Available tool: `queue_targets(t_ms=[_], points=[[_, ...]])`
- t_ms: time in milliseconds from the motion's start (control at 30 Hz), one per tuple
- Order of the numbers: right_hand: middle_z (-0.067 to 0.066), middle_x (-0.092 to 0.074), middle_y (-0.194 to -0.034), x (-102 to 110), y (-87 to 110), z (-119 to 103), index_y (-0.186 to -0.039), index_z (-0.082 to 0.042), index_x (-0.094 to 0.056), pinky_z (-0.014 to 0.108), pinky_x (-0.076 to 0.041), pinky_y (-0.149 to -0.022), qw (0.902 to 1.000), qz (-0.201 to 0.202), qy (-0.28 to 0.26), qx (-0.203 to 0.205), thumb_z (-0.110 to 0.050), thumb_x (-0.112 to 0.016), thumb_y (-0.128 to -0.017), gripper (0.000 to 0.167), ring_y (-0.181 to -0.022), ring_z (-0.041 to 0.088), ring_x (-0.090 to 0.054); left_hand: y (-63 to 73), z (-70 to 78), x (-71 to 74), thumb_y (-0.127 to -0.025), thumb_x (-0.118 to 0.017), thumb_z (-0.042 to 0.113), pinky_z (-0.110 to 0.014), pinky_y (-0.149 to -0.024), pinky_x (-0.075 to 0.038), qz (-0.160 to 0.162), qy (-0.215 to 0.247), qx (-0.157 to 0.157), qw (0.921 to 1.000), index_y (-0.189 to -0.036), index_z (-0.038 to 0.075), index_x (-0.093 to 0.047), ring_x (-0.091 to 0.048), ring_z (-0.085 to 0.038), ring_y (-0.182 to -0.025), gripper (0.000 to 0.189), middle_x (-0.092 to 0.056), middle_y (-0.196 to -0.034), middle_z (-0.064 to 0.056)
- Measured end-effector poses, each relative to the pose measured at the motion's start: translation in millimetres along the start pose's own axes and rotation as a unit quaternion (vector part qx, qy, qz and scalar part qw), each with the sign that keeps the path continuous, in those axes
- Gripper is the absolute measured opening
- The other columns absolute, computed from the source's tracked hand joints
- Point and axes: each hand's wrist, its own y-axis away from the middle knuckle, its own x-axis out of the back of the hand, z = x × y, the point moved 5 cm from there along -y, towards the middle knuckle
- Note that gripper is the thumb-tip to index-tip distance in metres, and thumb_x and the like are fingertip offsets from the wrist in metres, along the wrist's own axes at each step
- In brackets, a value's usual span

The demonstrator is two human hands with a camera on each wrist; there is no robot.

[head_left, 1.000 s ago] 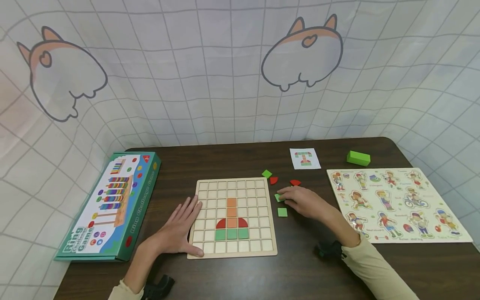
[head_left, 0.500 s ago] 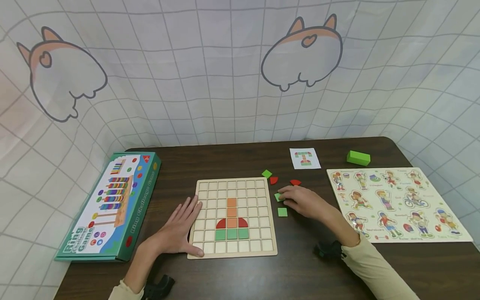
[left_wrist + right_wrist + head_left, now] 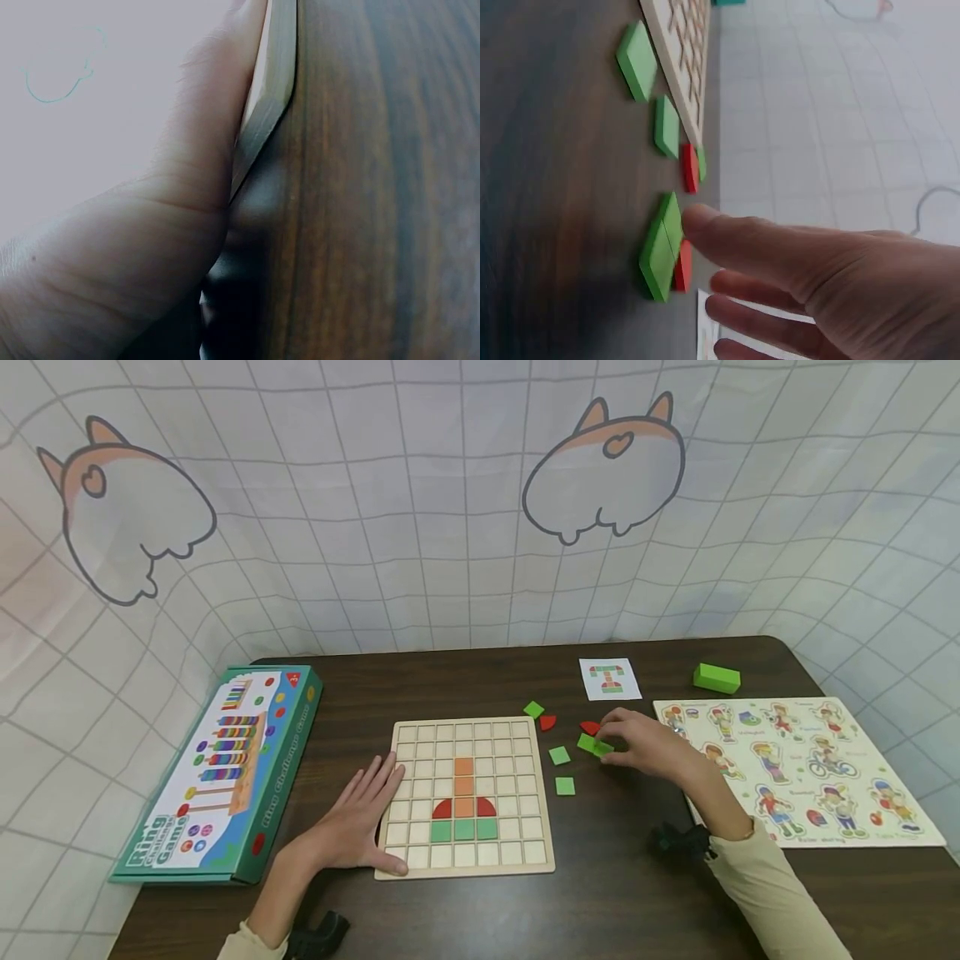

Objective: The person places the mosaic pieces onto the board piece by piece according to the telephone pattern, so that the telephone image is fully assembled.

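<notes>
My left hand rests with spread fingers on the left edge of a wooden grid board; in the left wrist view the thumb side of the hand lies along the board's rim. Orange squares, red quarter-round pieces and a row of green squares sit in the board. My right hand reaches over two adjoining green tiles on the table, thumb tip right at them and the other fingers apart from the thumb. A red piece lies just behind these tiles.
Loose green tiles and another red piece lie right of the board. A pattern card and a green block are at the back. A boxed game stands left, a picture puzzle board right.
My right hand has moved right, from a loose green tile to the two adjoining green tiles, which now show. That first tile stays on the table. The left hand has not moved.
</notes>
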Motion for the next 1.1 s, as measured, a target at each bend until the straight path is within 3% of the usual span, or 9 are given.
queue_targets(t_ms=[133,300,433,533,700,933,1100], points=[[0.007,-0.063,-0.099,-0.6,1.0,8.7,-0.089,-0.011,-0.07,0.036,-0.051,-0.071,0.9998,-0.01,0.0,-0.015,-0.017,-0.075,-0.083,0.01,-0.084,0.019,-0.06,-1.3,0.9,0.0,-0.062,-0.073,0.075,-0.059,-0.118,-0.006,-0.006,-0.001,0.001,1.0,-0.157,0.009,-0.003,0.002,-0.039,-0.152,0.135,0.005,-0.165,-0.013],[0.002,-0.059,-0.089,-6.7,-2.3,12.6,-0.088,-0.012,-0.067,0.029,-0.044,-0.063,0.9994,-0.019,0.008,-0.029,-0.016,-0.076,-0.083,0.011,-0.072,0.011,-0.05,-1.3,1.3,0.1,-0.063,-0.073,0.074,-0.06,-0.118,-0.007,0.0,0.002,-0.004,1.0,-0.157,0.008,-0.004,0.001,-0.04,-0.151,0.134,0.004,-0.165,-0.014],[0.002,-0.061,-0.087,-0.3,-4.7,12.4,-0.09,-0.01,-0.067,0.029,-0.045,-0.064,0.9994,-0.018,-0.003,-0.028,-0.013,-0.075,-0.083,0.01,-0.072,0.011,-0.051,-0.6,2.4,0.5,-0.062,-0.073,0.074,-0.06,-0.117,-0.007,0.004,-0.002,-0.009,1.0,-0.157,0.008,-0.004,0.0,-0.04,-0.151,0.134,0.003,-0.165,-0.014],[0.003,-0.064,-0.085,13.4,-9.4,6.7,-0.091,-0.009,-0.069,0.033,-0.048,-0.067,0.9993,0.017,-0.026,-0.021,-0.011,-0.075,-0.083,0.01,-0.074,0.014,-0.056,0.2,3.1,1.2,-0.062,-0.074,0.074,-0.06,-0.117,-0.007,0.005,-0.002,-0.011,0.9999,-0.157,0.008,-0.005,0.0,-0.04,-0.151,0.134,0.002,-0.165,-0.014],[0.004,-0.066,-0.092,17.6,-35.7,-31.7,-0.097,-0.009,-0.07,0.035,-0.052,-0.072,0.994,0.066,-0.075,0.045,-0.014,-0.074,-0.085,0.014,-0.08,0.019,-0.064,2.7,2.8,3.0,-0.062,-0.074,0.073,-0.061,-0.117,-0.008,0.006,0.0,-0.01,0.9999,-0.157,0.008,-0.006,-0.001,-0.04,-0.151,0.133,0.001,-0.165,-0.015],[0.005,-0.066,-0.104,-22.2,-96.1,-100.9,-0.103,-0.011,-0.07,0.027,-0.053,-0.076,0.983,0.014,-0.108,0.148,-0.017,-0.067,-0.091,0.014,-0.09,0.018,-0.066,3.1,1.6,2.5,-0.063,-0.074,0.072,-0.06,-0.117,-0.007,0.009,0.002,-0.014,0.9999,-0.157,0.007,-0.006,-0.001,-0.04,-0.151,0.133,0.001,-0.165,-0.015],[0.004,-0.066,-0.105,-41.5,-120.1,-121.9,-0.104,-0.012,-0.071,0.024,-0.052,-0.076,0.984,-0.011,-0.092,0.152,-0.019,-0.068,-0.09,0.016,-0.091,0.017,-0.066,1.8,1.0,0.8,-0.063,-0.073,0.073,-0.058,-0.118,-0.005,0.002,0.003,-0.008,1.0,-0.157,0.009,-0.004,0.003,-0.037,-0.152,0.134,0.004,-0.165,-0.012]])
